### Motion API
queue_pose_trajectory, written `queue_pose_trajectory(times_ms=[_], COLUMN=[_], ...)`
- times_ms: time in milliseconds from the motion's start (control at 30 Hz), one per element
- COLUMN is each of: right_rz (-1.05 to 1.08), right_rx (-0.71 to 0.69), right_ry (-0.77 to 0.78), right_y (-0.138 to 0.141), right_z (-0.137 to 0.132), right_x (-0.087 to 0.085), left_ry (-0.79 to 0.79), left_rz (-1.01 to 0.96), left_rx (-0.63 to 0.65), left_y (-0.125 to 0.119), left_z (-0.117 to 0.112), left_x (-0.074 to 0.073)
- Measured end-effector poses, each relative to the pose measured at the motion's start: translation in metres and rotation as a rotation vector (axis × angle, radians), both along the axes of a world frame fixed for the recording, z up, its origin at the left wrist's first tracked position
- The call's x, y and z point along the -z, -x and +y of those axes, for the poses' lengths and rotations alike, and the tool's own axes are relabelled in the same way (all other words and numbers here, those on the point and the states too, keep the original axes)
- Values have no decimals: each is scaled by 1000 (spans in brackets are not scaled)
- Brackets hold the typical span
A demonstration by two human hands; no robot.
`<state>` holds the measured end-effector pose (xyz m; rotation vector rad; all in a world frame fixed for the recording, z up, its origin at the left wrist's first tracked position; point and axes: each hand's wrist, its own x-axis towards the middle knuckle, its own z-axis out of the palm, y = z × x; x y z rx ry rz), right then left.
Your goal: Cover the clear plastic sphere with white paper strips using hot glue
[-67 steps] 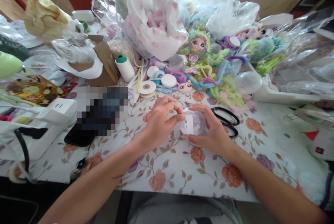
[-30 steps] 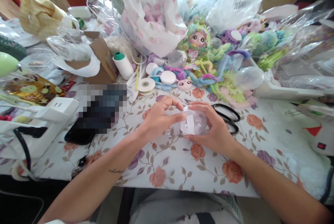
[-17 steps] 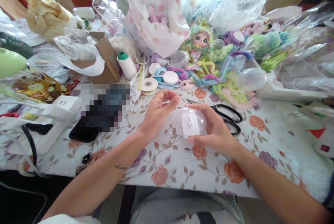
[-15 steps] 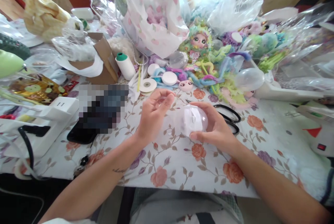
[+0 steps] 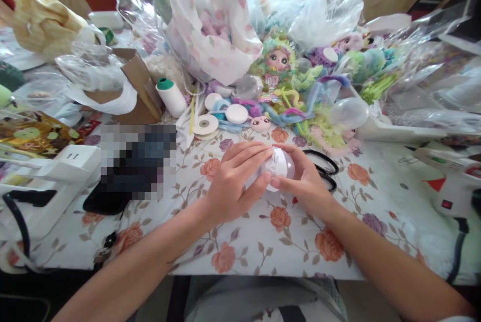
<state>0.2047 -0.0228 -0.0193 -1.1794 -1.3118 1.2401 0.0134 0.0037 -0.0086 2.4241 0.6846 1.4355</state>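
Between my two hands is a clear plastic ball (image 5: 287, 164) with a white band around its middle. My left hand (image 5: 240, 177) is closed over its left side, fingers on top and thumb below. From the right, my right hand (image 5: 304, 177) grips the ball with thumb and fingers. My palms and fingers hide part of it. Black-handled scissors (image 5: 328, 167) lie on the table just beyond my right hand, their blades mostly covered by it.
Behind my hands are a ribbon spool (image 5: 206, 125), a small doll face (image 5: 260, 122), a thread cone (image 5: 171, 97) and a doll (image 5: 278, 61). To the left lie a phone (image 5: 108, 199) and a power strip (image 5: 56, 197). A glue gun (image 5: 451, 182) stands at right.
My left hand, which was apart from the ball with curled fingers, has moved right and closed on its left side. My right hand keeps its hold. The view has shifted slightly.
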Motion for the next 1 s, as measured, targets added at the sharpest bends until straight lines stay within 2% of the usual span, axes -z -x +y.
queue_pose_trajectory(times_ms=[133, 333, 567, 667, 767, 1000], right_rz=[15, -65, -239, -255, -273, -251], right_rx=[10, 28, 49, 39, 32, 30], right_ry=[-50, -108, -221, -226, -217, -194], right_y=[1, 0, 1, 2, 3, 2], right_z=[0, 0, -1, -3, -4, -4], right_x=[-1, 1, 8, 9, 8, 8], left_ry=[60, 257, 716, 842, 898, 915], left_rz=[22, -44, -346, -406, -431, -468], left_rx=[42, 38, 118, 132, 126, 129], left_y=[0, 0, -4, -3, -2, -6], left_z=[-1, -5, -3, -2, -1, -2], left_x=[-1, 3, 8, 6, 4, 6])
